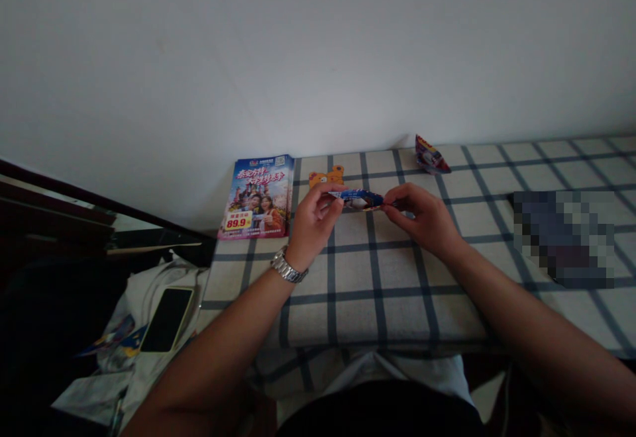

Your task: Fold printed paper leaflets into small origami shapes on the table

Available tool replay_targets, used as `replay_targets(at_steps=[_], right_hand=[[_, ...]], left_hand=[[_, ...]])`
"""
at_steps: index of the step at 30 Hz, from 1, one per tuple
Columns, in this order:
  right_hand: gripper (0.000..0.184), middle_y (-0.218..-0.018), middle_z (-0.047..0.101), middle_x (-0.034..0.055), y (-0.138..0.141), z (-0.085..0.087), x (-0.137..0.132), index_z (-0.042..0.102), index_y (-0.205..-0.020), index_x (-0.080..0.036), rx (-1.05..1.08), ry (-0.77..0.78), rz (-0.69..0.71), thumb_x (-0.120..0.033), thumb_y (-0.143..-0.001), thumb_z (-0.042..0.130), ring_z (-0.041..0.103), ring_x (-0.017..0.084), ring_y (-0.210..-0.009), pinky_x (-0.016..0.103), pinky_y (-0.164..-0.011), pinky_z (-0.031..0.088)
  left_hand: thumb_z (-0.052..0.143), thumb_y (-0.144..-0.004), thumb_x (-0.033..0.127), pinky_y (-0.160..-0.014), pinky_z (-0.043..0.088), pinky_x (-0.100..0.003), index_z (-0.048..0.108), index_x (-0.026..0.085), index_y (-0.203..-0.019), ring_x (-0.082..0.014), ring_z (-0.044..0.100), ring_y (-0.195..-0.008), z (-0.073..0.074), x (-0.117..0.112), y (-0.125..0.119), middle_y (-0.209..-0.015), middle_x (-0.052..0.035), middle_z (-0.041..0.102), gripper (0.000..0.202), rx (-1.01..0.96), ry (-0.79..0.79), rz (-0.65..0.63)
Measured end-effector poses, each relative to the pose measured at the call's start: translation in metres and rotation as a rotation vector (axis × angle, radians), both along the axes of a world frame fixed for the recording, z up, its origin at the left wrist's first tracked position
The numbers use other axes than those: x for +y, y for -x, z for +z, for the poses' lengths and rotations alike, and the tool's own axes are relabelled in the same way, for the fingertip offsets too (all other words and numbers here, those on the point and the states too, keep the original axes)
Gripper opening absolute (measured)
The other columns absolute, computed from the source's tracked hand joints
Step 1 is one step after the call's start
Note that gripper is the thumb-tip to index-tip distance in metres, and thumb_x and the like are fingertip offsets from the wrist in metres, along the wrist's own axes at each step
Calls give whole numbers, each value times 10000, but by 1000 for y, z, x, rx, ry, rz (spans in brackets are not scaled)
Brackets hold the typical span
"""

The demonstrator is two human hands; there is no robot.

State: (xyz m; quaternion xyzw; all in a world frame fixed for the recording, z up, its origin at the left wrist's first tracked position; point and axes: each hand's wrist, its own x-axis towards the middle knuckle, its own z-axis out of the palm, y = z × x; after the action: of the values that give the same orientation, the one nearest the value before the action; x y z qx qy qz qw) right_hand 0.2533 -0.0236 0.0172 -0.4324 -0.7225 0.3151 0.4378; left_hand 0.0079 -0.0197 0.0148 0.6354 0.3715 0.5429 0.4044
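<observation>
Between my hands, just above the checked tablecloth, is a folded printed paper (362, 199), mostly blue, seen nearly edge-on. My left hand (318, 217), with a metal watch (289, 267) on the wrist, pinches its left end between thumb and fingers. At the right end, the thumb and fingertips of my right hand (420, 215) close on it. Left of my hands lies a stack of printed flyers (258, 197) in blue and pink. A folded paper shape (430, 156) in similar colours stands by the wall, beyond my right hand.
The table (342, 304) has a checked cloth and meets a white wall (318, 53). Orange bear figures (326, 177) show behind my left hand. A blurred dark item (561, 238) lies at right. Down left, a phone (167, 318) rests on white bags or papers (124, 377).
</observation>
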Motion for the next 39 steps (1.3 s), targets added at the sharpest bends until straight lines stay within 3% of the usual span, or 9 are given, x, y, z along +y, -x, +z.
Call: replay_targets(at_steps=[8,20,34,39], right_hand=[[129,-1020,694,60,-5,-2,4,679,-1018,-268,-19,-9,-21,-372,-949,712,714,237,-895,414,-790,639],[175,-987,718,61,-11,-12,10,697,-1028,-266,-43,22,-28,-407,-930,726,735,250,-891,437,-812,656],[247,-971,767,62,-12,-17,13,689,-1033,-263,17,126,-36,-464,-906,756,752,260,-865,449,-809,645],[236,-1007,741,71,-17,-10,16,697,-1107,-257,-69,18,-107,-421,-939,712,726,250,-870,412,-762,619]], left_hand=[[695,-979,382,-994,607,-375,641,211,-1172,-193,706,-1117,-6,2,1,-1211,-83,695,263,55,18,-18],[658,-991,295,-973,607,-379,686,218,-1161,-203,696,-1094,-6,3,4,-1189,-77,705,189,297,-85,16],[638,-1008,311,-903,617,-322,691,212,-1127,-181,706,-1020,-7,3,4,-1150,-74,700,163,335,-77,5],[647,-1003,307,-901,620,-322,691,206,-1096,-178,702,-1013,-9,5,5,-1135,-67,700,144,355,-87,32]])
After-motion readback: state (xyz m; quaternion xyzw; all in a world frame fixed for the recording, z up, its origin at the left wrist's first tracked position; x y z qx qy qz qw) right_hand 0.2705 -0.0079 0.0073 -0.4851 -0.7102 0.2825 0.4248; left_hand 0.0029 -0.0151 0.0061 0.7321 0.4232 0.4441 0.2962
